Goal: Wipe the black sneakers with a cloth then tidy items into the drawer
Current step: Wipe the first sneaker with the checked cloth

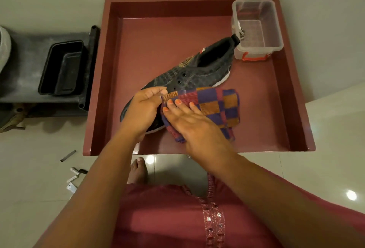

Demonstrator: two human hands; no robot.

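A black sneaker (197, 72) lies diagonally inside the open maroon drawer (292, 93), toe toward me, heel near the back right. A folded checked cloth (221, 105) in purple, orange and red lies against the sneaker's near side. My left hand (144, 109) covers the toe and pinches the cloth's left corner between thumb and fingertips. My right hand (189, 121) lies flat on the cloth with straight fingers, pressing it down. The sneaker's toe is hidden under my left hand.
A clear plastic box (258, 28) with red clips stands in the drawer's back right corner, touching the heel. Left of the drawer a grey rack (27, 54) holds a black tub (63, 68). Small items (74, 176) and a dark stick (68, 156) lie on the floor tiles.
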